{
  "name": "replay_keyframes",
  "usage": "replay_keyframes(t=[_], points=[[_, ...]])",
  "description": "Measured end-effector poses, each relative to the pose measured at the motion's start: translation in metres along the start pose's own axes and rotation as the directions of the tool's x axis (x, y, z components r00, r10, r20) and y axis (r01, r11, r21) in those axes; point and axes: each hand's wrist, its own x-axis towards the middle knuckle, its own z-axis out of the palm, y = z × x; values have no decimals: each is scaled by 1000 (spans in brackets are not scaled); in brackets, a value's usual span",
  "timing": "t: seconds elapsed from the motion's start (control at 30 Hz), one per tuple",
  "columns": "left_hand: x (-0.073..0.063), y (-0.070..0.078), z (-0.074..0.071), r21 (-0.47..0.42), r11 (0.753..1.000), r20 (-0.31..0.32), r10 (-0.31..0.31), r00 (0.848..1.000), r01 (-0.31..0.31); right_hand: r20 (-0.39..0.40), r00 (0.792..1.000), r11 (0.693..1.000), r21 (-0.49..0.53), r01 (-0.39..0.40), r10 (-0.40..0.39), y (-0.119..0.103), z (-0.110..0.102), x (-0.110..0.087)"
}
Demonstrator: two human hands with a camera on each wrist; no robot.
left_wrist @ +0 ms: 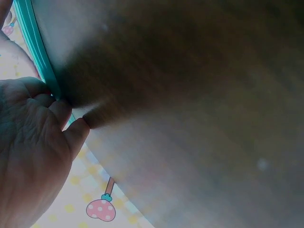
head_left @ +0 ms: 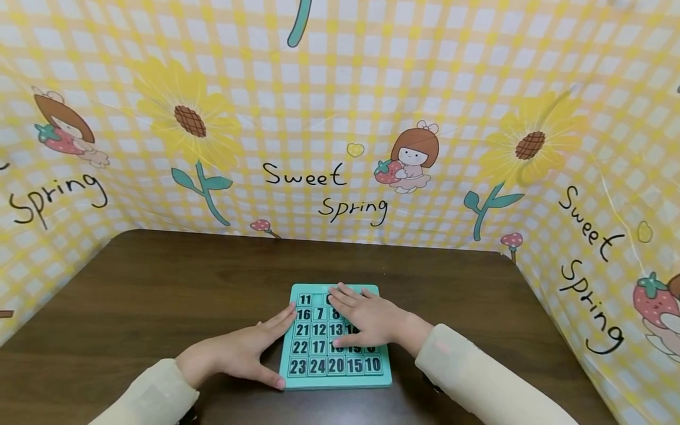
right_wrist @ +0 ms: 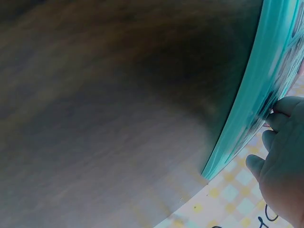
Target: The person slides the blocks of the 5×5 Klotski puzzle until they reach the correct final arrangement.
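Observation:
A turquoise sliding number puzzle [head_left: 340,382] lies flat on the table, its black-numbered tiles in rows. Beside the 11 tile [head_left: 305,299] in the top row is a gap. My left hand [head_left: 239,352] touches the puzzle's left side, with fingers stretched along the edge and thumb at the near left corner. Over the right part of the board lies my right hand [head_left: 372,319], fingers extended onto the upper tiles and thumb near the middle; it hides several numbers. In the left wrist view, fingertips of the left hand [left_wrist: 33,137] meet the puzzle's turquoise side [left_wrist: 40,52].
The dark brown wooden table [head_left: 186,283] extends around the puzzle. A yellow checked cloth [head_left: 329,118] with flowers and "Sweet Spring" lettering rises behind and along both sides of the table. Light-coloured sleeves [head_left: 478,366] cover both forearms.

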Motion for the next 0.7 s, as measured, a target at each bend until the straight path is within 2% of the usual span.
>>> replay_keyframes(t=[0.4, 0.7], points=[[-1, -1, -1, -2, 1000, 1, -5, 1000, 5, 8, 999, 999, -11, 32, -32, -14, -6, 13], [1, -1, 1, 1, 1000, -3, 1, 1000, -1, -2, 1000, 1000, 7, -17, 17, 0, -8, -2]])
